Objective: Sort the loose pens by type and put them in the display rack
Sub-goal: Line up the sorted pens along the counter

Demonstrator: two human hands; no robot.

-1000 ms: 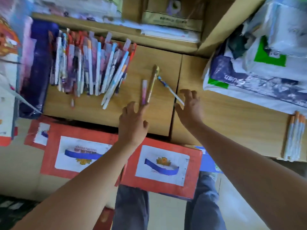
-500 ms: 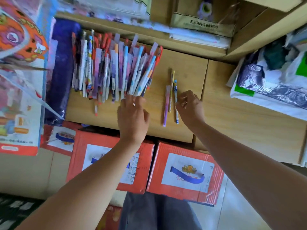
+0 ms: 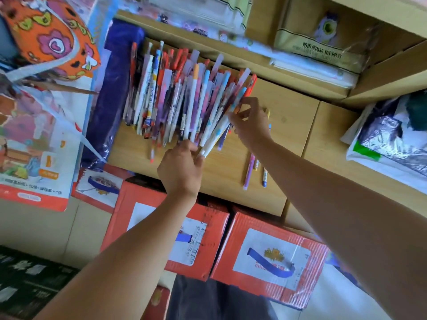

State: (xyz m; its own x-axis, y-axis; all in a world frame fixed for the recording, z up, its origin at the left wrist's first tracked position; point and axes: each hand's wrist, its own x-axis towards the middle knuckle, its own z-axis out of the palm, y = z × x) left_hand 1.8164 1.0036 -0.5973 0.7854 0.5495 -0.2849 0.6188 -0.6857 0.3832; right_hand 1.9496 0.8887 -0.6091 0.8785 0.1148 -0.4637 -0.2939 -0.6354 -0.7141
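The right hand (image 3: 250,122) is pinched onto a pen or two at the right edge of the pile of loose pens (image 3: 184,98), thumb and fingers closed on them. The left hand (image 3: 181,168) has its bent fingers at the near tips of the same fan, against a white pen (image 3: 211,139); whether it grips that pen or only steadies it I cannot tell. The pile lies fanned across the far left of the tabletop (image 3: 291,116), and three pens (image 3: 248,172) lie apart to the right, close to the near edge and partly under the right forearm. To my eye the risk is in the pull: the pens overlap, so drawing one out could drag its neighbours along and scatter the fan. Those round barrels would roll easily, and anything reaching the near edge drops among the red boxes (image 3: 272,250) below. The forearm could also sweep the three set-aside pens off that edge. I can make out no display rack from here.
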